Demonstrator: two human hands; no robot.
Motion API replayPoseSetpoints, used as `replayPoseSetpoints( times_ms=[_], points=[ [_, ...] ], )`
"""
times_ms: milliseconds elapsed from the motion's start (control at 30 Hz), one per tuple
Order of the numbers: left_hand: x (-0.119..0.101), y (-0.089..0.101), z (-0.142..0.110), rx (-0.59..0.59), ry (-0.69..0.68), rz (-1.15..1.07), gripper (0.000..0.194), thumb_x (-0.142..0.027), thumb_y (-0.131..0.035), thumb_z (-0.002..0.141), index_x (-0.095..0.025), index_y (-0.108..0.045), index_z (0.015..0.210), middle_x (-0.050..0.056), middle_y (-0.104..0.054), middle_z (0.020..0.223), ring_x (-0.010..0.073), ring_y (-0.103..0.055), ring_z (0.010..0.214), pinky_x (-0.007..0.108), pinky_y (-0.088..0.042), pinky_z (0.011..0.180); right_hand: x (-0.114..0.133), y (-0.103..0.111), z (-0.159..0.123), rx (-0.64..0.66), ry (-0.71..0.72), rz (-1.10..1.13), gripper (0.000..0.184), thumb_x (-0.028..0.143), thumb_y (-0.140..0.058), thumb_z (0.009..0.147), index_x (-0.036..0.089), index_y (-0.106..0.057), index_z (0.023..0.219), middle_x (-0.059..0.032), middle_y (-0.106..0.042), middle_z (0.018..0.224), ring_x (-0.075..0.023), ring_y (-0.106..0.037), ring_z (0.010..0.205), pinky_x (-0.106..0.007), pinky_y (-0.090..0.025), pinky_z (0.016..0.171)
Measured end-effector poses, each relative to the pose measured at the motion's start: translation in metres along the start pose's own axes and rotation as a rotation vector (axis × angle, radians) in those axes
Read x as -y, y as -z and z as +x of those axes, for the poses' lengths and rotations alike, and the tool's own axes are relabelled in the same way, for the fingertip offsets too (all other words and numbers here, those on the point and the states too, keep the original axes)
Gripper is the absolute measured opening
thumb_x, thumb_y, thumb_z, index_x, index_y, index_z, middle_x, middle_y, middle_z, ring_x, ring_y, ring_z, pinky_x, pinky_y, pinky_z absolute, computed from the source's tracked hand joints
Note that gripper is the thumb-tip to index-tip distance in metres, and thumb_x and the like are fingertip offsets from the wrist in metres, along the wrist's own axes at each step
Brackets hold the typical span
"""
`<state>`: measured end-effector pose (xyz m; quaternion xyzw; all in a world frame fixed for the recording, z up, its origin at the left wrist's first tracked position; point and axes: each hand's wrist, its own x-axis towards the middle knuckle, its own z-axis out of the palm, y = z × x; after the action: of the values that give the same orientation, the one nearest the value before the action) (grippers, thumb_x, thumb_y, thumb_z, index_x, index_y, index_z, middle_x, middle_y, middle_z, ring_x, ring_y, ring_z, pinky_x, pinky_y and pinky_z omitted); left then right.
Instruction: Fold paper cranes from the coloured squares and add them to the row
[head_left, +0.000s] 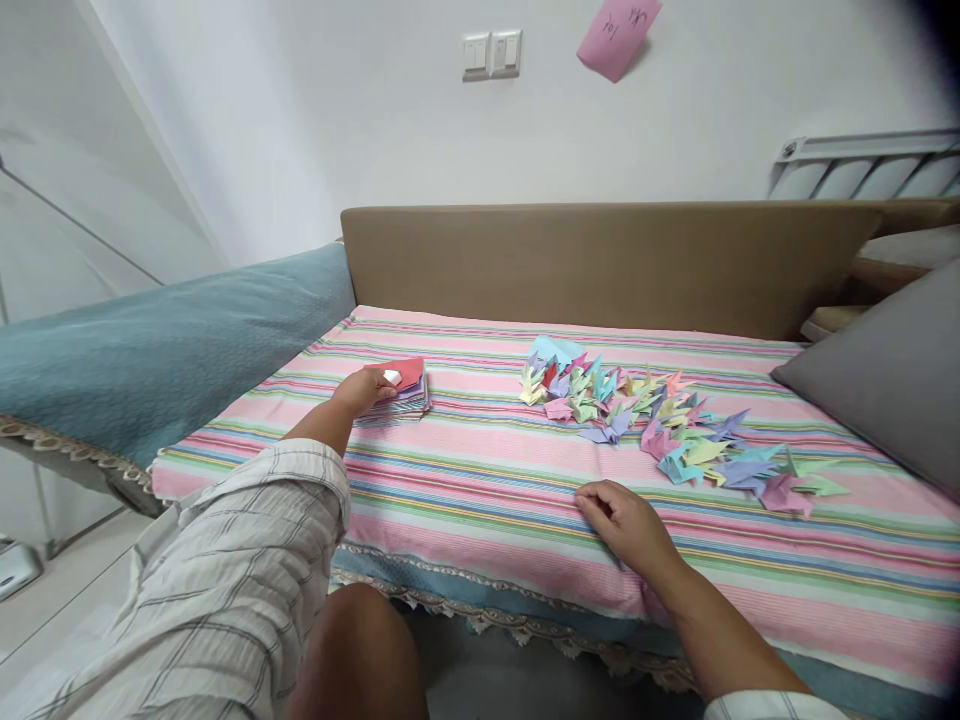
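My left hand point(367, 392) is over a stack of coloured paper sheets point(416, 405) on the left of the striped cloth. Between its thumb and fingers is a small white block point(392, 378), resting against the red top sheet point(409, 368); its exact kind is unclear. My right hand point(628, 522) lies on the cloth near the front edge, its fingers curled in, with nothing visible in them. Beyond it spreads a group of folded paper cranes point(611, 425) in many pastel colours. A light blue sheet of paper point(556, 350) lies behind them.
The striped cloth point(487, 470) covers a sofa seat with a brown backrest point(585, 265). A teal-covered armrest point(225, 320) bounds the left side, and a grey cushion point(892, 370) leans at the right. My knee point(367, 650) is below the front edge.
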<state>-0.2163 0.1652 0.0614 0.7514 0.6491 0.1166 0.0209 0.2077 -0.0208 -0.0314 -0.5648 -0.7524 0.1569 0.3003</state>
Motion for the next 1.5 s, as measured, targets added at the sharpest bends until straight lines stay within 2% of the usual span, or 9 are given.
replayPoseSetpoints(
  times_ms=[267,467,667,867,967,1100,1267,1400,1500],
  points=[
    [-0.020,0.000,-0.007,-0.080,0.176,-0.026,0.022,-0.041,-0.060,0.065,-0.022,-0.067,0.059,0.003,-0.062,0.057,0.0201,-0.059,0.063,0.026,-0.035,0.053,0.002,0.000,0.000,0.015,0.005,0.022,0.032,0.041,-0.038,0.086,0.021,-0.062,0.084,-0.0057,-0.064,0.081,-0.0202,-0.058,0.077,-0.030,-0.043,0.067],
    [-0.024,0.003,-0.009,-0.131,0.305,-0.163,0.037,-0.056,-0.064,0.059,-0.020,-0.062,0.057,0.002,-0.058,0.053,0.0179,-0.054,0.053,0.028,-0.031,0.049,0.005,0.002,-0.001,0.020,-0.008,0.030,0.032,0.041,-0.038,0.086,0.021,-0.063,0.084,-0.0056,-0.063,0.082,-0.0201,-0.057,0.077,-0.030,-0.043,0.067],
    [-0.020,0.004,-0.009,-0.135,0.326,-0.206,0.037,-0.054,-0.057,0.067,-0.019,-0.067,0.063,0.002,-0.058,0.052,0.0186,-0.054,0.055,0.027,-0.031,0.049,0.004,0.002,0.000,0.013,0.014,0.031,0.031,0.040,-0.037,0.086,0.021,-0.062,0.083,-0.0055,-0.063,0.080,-0.0195,-0.057,0.076,-0.030,-0.042,0.066],
    [-0.027,-0.002,-0.008,-0.125,0.316,-0.207,0.013,-0.034,-0.069,0.055,-0.021,-0.066,0.058,0.000,-0.061,0.055,0.0179,-0.056,0.057,0.026,-0.033,0.051,0.004,-0.001,0.000,0.019,0.016,0.033,0.030,0.040,-0.038,0.086,0.021,-0.062,0.084,-0.0050,-0.063,0.081,-0.0193,-0.057,0.076,-0.030,-0.041,0.066],
    [-0.029,-0.004,-0.006,-0.149,0.321,-0.219,0.011,-0.028,-0.070,0.053,-0.023,-0.068,0.063,0.000,-0.063,0.058,0.0188,-0.057,0.060,0.027,-0.034,0.053,0.004,-0.001,0.000,0.024,0.014,0.031,0.030,0.040,-0.038,0.086,0.022,-0.062,0.084,-0.0049,-0.063,0.081,-0.0196,-0.057,0.077,-0.030,-0.042,0.066],
    [-0.026,-0.002,-0.007,-0.207,0.333,-0.260,0.012,-0.029,-0.067,0.058,-0.023,-0.069,0.068,0.000,-0.064,0.061,0.0183,-0.057,0.061,0.027,-0.035,0.054,0.005,-0.001,-0.001,0.020,0.016,0.036,0.031,0.041,-0.038,0.086,0.021,-0.062,0.084,-0.0055,-0.063,0.081,-0.0197,-0.057,0.076,-0.030,-0.042,0.066],
    [-0.018,0.007,-0.008,-0.288,0.373,-0.334,0.023,-0.038,-0.064,0.061,-0.021,-0.069,0.076,0.000,-0.062,0.057,0.0157,-0.054,0.054,0.025,-0.033,0.049,0.006,0.000,-0.001,0.028,0.015,0.036,0.031,0.040,-0.038,0.086,0.021,-0.062,0.085,-0.0049,-0.063,0.081,-0.0193,-0.057,0.076,-0.030,-0.042,0.066],
    [-0.019,0.013,-0.005,-0.424,0.387,-0.721,0.028,-0.035,-0.069,0.056,-0.016,-0.068,0.077,0.001,-0.061,0.055,0.0149,-0.054,0.053,0.024,-0.037,0.050,0.006,0.000,-0.001,0.035,0.014,0.034,0.031,0.040,-0.038,0.086,0.022,-0.063,0.085,-0.0049,-0.063,0.080,-0.0192,-0.057,0.074,-0.029,-0.042,0.064],
    [-0.023,0.019,-0.001,-0.455,0.338,-0.941,0.031,-0.034,-0.069,0.056,-0.015,-0.065,0.079,0.002,-0.064,0.063,0.0148,-0.058,0.057,0.025,-0.043,0.053,0.005,0.000,-0.001,0.029,0.019,0.036,0.031,0.040,-0.038,0.086,0.022,-0.063,0.083,-0.0050,-0.063,0.080,-0.0192,-0.057,0.073,-0.029,-0.042,0.063]
  ],
)
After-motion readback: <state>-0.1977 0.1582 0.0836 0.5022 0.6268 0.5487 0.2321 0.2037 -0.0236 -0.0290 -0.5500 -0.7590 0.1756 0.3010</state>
